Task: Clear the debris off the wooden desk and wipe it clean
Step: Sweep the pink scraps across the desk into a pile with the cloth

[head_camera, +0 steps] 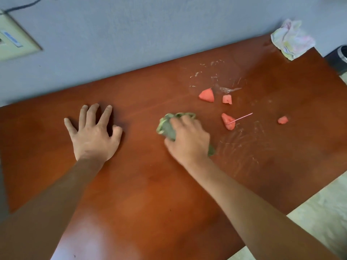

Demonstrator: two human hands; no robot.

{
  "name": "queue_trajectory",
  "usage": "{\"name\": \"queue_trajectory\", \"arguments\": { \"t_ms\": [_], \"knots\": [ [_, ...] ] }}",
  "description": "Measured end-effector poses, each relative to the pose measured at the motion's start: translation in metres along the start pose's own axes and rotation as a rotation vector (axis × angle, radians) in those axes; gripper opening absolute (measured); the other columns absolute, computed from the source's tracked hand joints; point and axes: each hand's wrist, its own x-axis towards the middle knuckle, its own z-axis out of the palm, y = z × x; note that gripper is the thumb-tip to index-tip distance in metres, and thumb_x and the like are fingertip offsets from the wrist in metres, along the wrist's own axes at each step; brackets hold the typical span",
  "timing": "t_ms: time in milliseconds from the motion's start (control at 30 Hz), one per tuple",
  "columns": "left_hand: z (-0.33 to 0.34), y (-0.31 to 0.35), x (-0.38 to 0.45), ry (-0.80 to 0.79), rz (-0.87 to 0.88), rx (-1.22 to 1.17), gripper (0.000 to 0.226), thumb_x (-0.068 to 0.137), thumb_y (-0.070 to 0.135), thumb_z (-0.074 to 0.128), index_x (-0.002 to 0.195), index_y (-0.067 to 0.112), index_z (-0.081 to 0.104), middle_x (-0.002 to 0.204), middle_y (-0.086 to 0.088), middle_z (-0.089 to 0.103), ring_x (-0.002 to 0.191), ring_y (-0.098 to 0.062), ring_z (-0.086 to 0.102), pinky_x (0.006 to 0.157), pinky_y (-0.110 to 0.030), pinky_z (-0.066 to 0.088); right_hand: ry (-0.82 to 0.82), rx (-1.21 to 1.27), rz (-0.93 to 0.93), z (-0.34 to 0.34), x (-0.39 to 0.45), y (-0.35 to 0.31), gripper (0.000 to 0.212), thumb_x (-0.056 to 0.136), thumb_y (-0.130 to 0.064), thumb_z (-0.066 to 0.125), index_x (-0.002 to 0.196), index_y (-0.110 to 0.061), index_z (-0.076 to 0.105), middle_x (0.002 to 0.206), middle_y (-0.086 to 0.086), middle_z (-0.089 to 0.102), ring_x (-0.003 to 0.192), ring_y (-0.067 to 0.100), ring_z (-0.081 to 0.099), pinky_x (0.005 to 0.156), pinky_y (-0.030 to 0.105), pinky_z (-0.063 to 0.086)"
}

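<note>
The reddish wooden desk (142, 184) fills the view. My right hand (187, 139) grips a bunched green cloth (167, 126) pressed on the desk near its middle. My left hand (93, 132) rests flat on the desk to the left, fingers spread. Several pink watermelon pieces lie to the right of the cloth: a large one (207, 95), a smaller one (227, 99), one (228, 121) with a thin pink pick (242, 118) stuck in it, and a small one (282, 120). Whitish wet smears (242, 147) streak the wood around them.
A crumpled white cloth (292, 40) lies at the desk's far right corner against the grey wall (131, 34). A dark round bin (339, 59) stands beyond the right edge. A wall socket plate (13, 38) sits at upper left. Pale floor (319, 212) shows at lower right.
</note>
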Motion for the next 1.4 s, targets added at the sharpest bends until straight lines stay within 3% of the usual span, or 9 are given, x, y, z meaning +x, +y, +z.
{"name": "queue_trajectory", "arguments": {
  "t_ms": [133, 367, 567, 800, 900, 1100, 1167, 1333, 1400],
  "knots": [
    [-0.003, 0.000, -0.001, -0.044, 0.039, 0.011, 0.064, 0.094, 0.053, 0.033, 0.155, 0.035, 0.042, 0.165, 0.000, 0.032, 0.158, -0.028, 0.013, 0.123, -0.068, 0.004, -0.085, 0.101, -0.522, 0.002, -0.075, -0.007, 0.047, 0.081, -0.047, 0.065, 0.125, -0.030, 0.064, 0.116, -0.008, 0.062, 0.096, 0.021, 0.059, 0.067, 0.032, 0.054],
    [0.000, -0.004, 0.000, -0.107, 0.268, 0.054, 0.052, 0.108, 0.034, 0.042, 0.159, 0.037, 0.037, 0.170, 0.008, 0.026, 0.160, -0.022, 0.009, 0.126, -0.064, 0.001, 0.017, -0.016, 0.190, -0.003, -0.070, 0.037, 0.052, 0.075, -0.053, 0.077, 0.122, -0.032, 0.067, 0.108, -0.005, 0.063, 0.091, 0.022, 0.061, 0.058, 0.029, 0.047],
    [0.001, 0.005, -0.002, -0.139, 0.208, 0.037, 0.054, 0.108, 0.022, 0.044, 0.159, 0.038, 0.037, 0.170, 0.007, 0.026, 0.160, -0.026, 0.008, 0.123, -0.069, 0.003, -0.101, 0.116, -0.307, -0.008, -0.125, 0.038, 0.050, 0.078, -0.050, 0.069, 0.125, -0.035, 0.065, 0.116, -0.013, 0.065, 0.091, 0.016, 0.061, 0.063, 0.031, 0.057],
    [0.007, 0.066, -0.074, -0.182, 0.418, 0.038, 0.061, 0.097, 0.023, 0.054, 0.156, 0.034, 0.043, 0.167, 0.003, 0.035, 0.156, -0.041, 0.020, 0.115, -0.080, 0.016, 0.018, 0.125, 0.783, -0.031, -0.143, 0.165, 0.046, 0.081, -0.051, 0.072, 0.123, -0.033, 0.066, 0.119, -0.004, 0.062, 0.096, 0.025, 0.065, 0.076, 0.034, 0.052],
    [0.018, 0.110, -0.111, -0.237, 0.610, 0.036, 0.060, 0.094, 0.041, 0.039, 0.152, 0.034, 0.050, 0.164, 0.003, 0.041, 0.155, -0.039, 0.024, 0.113, -0.081, 0.016, 0.094, 0.107, 0.976, -0.030, -0.146, 0.173, 0.044, 0.086, -0.045, 0.069, 0.127, -0.030, 0.066, 0.124, 0.002, 0.061, 0.104, 0.030, 0.062, 0.078, 0.037, 0.046],
    [0.036, 0.155, -0.130, -0.247, 0.643, 0.071, 0.060, 0.102, 0.052, 0.032, 0.161, 0.038, 0.033, 0.171, 0.003, 0.024, 0.159, -0.038, 0.009, 0.118, -0.077, 0.004, -0.048, 0.084, 0.030, -0.017, -0.157, 0.103, 0.047, 0.080, -0.050, 0.065, 0.124, -0.035, 0.064, 0.117, -0.011, 0.063, 0.094, 0.018, 0.061, 0.060, 0.027, 0.052],
    [0.037, 0.154, -0.132, -0.230, 0.648, 0.089, 0.061, 0.103, 0.051, 0.029, 0.162, 0.037, 0.030, 0.172, 0.002, 0.021, 0.160, -0.037, 0.008, 0.118, -0.076, 0.004, -0.101, 0.057, -0.059, -0.018, -0.151, 0.120, 0.050, 0.081, -0.053, 0.065, 0.127, -0.035, 0.063, 0.120, -0.010, 0.063, 0.094, 0.018, 0.063, 0.062, 0.030, 0.056],
    [0.035, 0.154, -0.136, -0.129, 0.614, -0.031, 0.056, 0.100, 0.039, 0.043, 0.155, 0.026, 0.048, 0.167, 0.001, 0.035, 0.159, -0.033, 0.018, 0.122, -0.071, 0.009, 0.022, 0.049, 0.703, -0.033, -0.114, 0.188, 0.042, 0.086, -0.053, 0.066, 0.123, -0.034, 0.065, 0.119, -0.003, 0.063, 0.101, 0.027, 0.064, 0.074, 0.033, 0.049],
    [0.037, 0.152, -0.136, -0.091, 0.618, -0.093, 0.052, 0.098, 0.032, 0.046, 0.148, 0.021, 0.057, 0.162, 0.000, 0.044, 0.157, -0.032, 0.025, 0.122, -0.070, 0.011, 0.039, 0.011, 0.694, -0.030, -0.110, 0.178, 0.040, 0.086, -0.051, 0.067, 0.122, -0.032, 0.065, 0.116, -0.002, 0.062, 0.100, 0.025, 0.062, 0.071, 0.032, 0.047]
  ]
}}
